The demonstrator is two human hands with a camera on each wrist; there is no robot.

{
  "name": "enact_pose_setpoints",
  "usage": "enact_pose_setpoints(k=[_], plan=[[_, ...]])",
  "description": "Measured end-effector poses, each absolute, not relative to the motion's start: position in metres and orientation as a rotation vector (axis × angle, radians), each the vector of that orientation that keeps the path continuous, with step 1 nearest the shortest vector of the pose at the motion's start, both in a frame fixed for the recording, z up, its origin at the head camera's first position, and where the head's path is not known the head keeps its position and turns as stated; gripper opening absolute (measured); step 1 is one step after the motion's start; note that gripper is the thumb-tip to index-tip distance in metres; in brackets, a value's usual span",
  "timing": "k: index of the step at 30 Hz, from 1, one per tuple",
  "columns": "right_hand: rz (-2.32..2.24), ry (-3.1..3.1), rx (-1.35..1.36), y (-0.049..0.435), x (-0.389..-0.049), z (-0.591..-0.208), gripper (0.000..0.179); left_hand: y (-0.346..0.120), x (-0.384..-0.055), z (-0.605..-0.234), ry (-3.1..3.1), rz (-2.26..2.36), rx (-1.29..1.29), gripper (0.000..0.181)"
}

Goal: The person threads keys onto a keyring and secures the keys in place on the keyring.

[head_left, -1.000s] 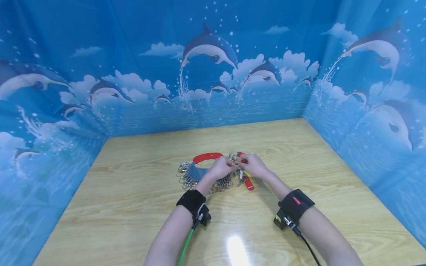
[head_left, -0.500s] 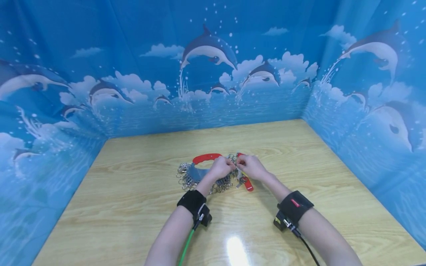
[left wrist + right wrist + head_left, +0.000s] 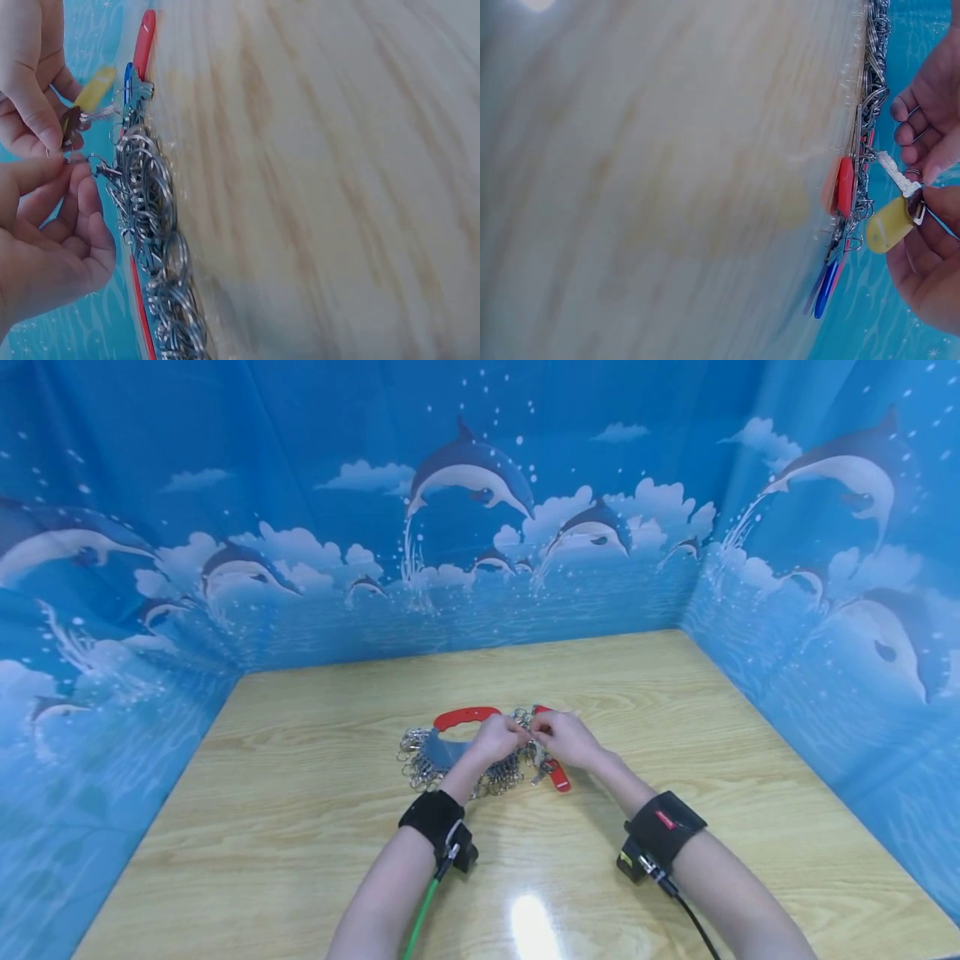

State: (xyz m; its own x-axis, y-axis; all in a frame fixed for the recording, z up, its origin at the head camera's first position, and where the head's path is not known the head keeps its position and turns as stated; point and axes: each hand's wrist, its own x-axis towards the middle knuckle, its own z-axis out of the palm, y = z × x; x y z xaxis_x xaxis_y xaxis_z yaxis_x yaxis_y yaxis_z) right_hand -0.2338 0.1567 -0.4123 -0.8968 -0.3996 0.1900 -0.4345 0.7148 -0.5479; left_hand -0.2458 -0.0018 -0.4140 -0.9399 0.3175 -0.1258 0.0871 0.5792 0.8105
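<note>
A key holder with a red handle (image 3: 467, 717) and a grey plate (image 3: 446, 750) lies on the table, hung with many metal rings and clips (image 3: 146, 187). At its right end my left hand (image 3: 498, 738) pinches a small metal ring (image 3: 75, 158) joined to one of the clips. My right hand (image 3: 568, 739) pinches a key (image 3: 897, 174) with a yellow tag (image 3: 888, 226), its fingertips close against the left ones. Whether the key's loop is threaded on the ring is hidden by fingers. The tag is out of sight in the head view.
Below my right hand lies a red tag (image 3: 558, 776) beside some metal keys. A blue tag (image 3: 826, 290) shows in the right wrist view. Wood-grain table (image 3: 300, 860) spreads around, and a dolphin-print curtain (image 3: 337, 527) stands behind and at both sides.
My right hand has shifted slightly left toward the left fingertips. The yellow tag, visible under it a second ago, is now covered. The left hand and key holder stay almost where they were.
</note>
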Motion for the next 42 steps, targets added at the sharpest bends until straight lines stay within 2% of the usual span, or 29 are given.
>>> enact_pose_setpoints(k=[3,7,24,42], plan=[[1.032,-2.845,0.678,0.159,-0.236,-0.414,0.004,-0.004,-0.245,-0.416,2.562,1.292,0.377,0.02],[1.085,-2.84,0.669,0.162,-0.237,-0.417,0.003,-0.004,-0.245,-0.418,2.595,1.247,0.413,0.013],[1.015,-2.843,0.699,0.155,-0.234,-0.413,0.004,-0.003,-0.245,-0.412,2.657,1.17,0.31,0.014],[0.834,-2.843,0.749,0.151,-0.232,-0.412,0.005,-0.006,-0.247,-0.415,2.489,1.428,0.21,0.014]])
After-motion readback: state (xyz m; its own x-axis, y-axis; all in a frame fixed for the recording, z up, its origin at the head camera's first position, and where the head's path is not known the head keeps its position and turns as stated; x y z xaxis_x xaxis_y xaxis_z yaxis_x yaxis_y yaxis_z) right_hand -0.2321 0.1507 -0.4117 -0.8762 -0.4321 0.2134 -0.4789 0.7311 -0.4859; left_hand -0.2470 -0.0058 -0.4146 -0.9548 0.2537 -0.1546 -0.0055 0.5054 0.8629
